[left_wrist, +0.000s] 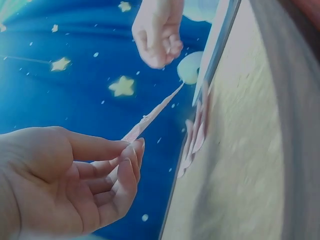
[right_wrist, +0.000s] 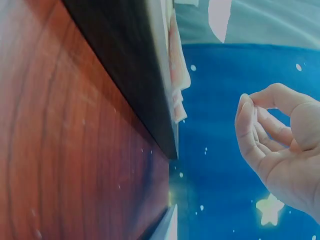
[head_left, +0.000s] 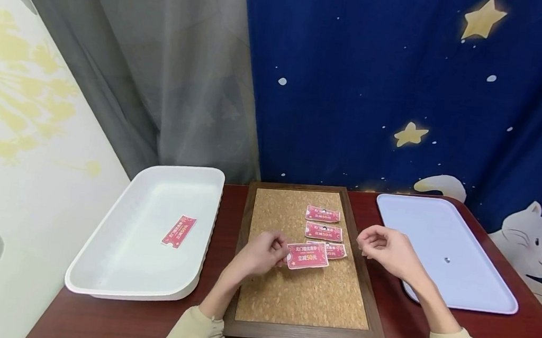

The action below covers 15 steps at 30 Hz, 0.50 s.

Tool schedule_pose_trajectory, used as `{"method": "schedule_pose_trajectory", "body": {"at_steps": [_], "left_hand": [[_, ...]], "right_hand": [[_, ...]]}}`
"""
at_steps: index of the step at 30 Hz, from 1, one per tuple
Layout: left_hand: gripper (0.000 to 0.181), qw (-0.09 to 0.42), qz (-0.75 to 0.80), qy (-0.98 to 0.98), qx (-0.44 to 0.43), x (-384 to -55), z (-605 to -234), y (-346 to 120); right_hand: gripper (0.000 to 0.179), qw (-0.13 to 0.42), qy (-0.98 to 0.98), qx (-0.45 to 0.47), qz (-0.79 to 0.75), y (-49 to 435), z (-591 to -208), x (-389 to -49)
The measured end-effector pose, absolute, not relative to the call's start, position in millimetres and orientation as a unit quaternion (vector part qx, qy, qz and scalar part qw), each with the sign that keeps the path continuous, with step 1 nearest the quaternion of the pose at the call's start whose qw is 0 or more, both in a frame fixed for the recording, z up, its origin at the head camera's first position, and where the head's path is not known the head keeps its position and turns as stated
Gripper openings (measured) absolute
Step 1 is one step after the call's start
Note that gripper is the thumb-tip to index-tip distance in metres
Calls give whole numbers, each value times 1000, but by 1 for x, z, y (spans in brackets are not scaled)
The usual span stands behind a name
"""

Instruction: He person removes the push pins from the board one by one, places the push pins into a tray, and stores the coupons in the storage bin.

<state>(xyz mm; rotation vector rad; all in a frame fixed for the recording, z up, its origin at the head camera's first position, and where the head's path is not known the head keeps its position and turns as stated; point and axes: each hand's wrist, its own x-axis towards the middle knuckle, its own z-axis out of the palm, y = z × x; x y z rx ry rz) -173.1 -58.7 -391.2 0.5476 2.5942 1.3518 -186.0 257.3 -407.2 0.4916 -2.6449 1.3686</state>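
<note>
My left hand [head_left: 263,252] pinches a pink coupon [head_left: 308,256] by its left edge, above the framed cork board [head_left: 299,298]. In the left wrist view the held coupon [left_wrist: 152,116] appears nearly edge-on, raised off the cork. Behind it lies another coupon [head_left: 338,251], partly covered in the head view. Farther up the board are two more coupons, an upper one [head_left: 323,214] and a middle one [head_left: 323,232], each with a small dark spot near its top. Beyond the frame's right side hovers my right hand [head_left: 389,251], fingers curled, thumb and forefinger tips together; nothing shows between them.
A deep white tray [head_left: 101,262] on the left holds one pink coupon [head_left: 179,231]. To the right, a shallow pale tray [head_left: 448,220] carries a small shiny metal piece [head_left: 447,260]. The dark red table [head_left: 106,320] meets hanging curtains [head_left: 334,89] behind.
</note>
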Motion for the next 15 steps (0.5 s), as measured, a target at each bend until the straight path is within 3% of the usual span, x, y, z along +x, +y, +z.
{"method": "schedule_pose_trajectory", "body": {"at_steps": [5, 15], "left_hand": [[7, 57, 443, 880, 159, -176, -388, -83], [7, 16, 476, 872, 109, -180, -383, -133]], "right_hand": [[11, 59, -867, 165, 466, 267, -403, -187], [15, 103, -887, 134, 430, 292, -395, -189]]}}
